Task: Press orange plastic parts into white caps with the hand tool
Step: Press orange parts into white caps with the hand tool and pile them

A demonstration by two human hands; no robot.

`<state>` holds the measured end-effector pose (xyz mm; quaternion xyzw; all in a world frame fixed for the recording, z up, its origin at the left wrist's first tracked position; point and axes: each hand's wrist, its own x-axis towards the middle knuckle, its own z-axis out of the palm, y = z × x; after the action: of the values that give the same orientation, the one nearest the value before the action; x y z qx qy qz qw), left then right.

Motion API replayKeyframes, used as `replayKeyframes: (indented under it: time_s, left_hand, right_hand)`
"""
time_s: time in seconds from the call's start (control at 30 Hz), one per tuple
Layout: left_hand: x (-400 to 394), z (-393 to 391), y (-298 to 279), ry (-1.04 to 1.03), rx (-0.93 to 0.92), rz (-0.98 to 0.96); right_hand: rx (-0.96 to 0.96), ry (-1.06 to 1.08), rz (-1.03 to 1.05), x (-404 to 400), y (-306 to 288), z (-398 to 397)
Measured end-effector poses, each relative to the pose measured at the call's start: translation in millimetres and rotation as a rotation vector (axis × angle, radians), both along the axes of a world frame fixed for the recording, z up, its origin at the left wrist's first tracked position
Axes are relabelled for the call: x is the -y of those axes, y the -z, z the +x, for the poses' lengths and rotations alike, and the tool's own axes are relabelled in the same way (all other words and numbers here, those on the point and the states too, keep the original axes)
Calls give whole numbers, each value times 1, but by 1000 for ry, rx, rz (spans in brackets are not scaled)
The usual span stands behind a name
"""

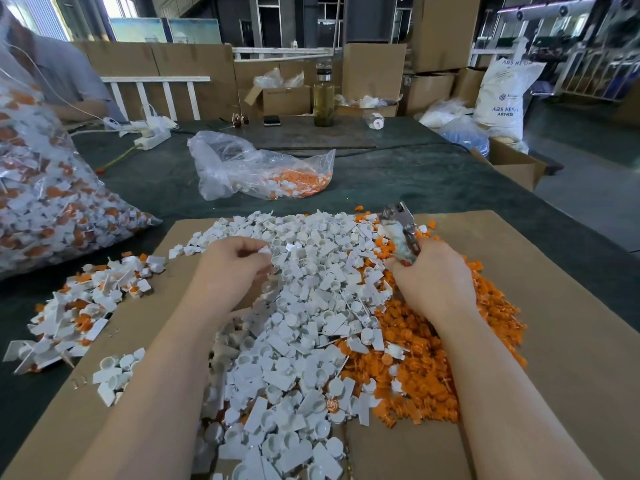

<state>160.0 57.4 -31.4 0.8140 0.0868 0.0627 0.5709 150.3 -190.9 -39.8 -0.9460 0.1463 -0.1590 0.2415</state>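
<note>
Two hands work over a sheet of brown cardboard (540, 306) laid on a dark green worktop (398, 174). At centre left of the frame, the left hand (232, 268) has its fingers curled and pinches a small white cap (264, 250) at the fingertips, above the near edge of a broad heap of white caps (304, 323) that fills the middle of the cardboard. At centre right, the right hand (433, 275) is wrapped around the handles of the hand tool (400, 230), a plier-like metal tool whose head points up and away toward the upper middle of the frame. Under and to the right of that hand spreads a pile of orange plastic parts (433, 368), touching the white heap along its right side.

At the left edge of the cardboard lies a smaller scatter of assembled pieces (83, 313), white with orange showing in them. Above it, at the far left of the frame, a large clear bag (45, 202) bulges with more white and orange pieces. Higher up, just left of centre, a second, mostly slack clear bag (256, 168) holds some orange parts. Farther back on the worktop stand a glass bottle (323, 95), a dark phone (272, 120) and a white power strip (152, 138). Cardboard boxes (374, 71) line the background, with a white sack (502, 95) at the upper right.
</note>
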Motion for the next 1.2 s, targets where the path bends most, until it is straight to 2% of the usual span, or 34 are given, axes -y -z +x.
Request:
replayKeyframes:
  time_s: [0.1,0.2,0.4,0.7,0.87,1.2]
  left_hand:
    - [17,-3,-8,68,5,-278]
    - [32,-6,-11,106,3,-362]
    - [49,-15,-12,24,74,-256]
    - [57,-17,-11,3,125,-309]
    - [61,-17,-11,14,120,-347]
    - [70,-25,-14,19,232,-97]
  right_hand:
    - [94,-52,50,-6,-1,0]
    - [147,-53,27,-11,-2,-2]
    - [230,-168,86,-18,-3,-5]
    - [228,-388,317,-34,-7,-11]
    - [290,-383,413,-40,-9,-13]
    - [386,-338,364,-44,-8,-16]
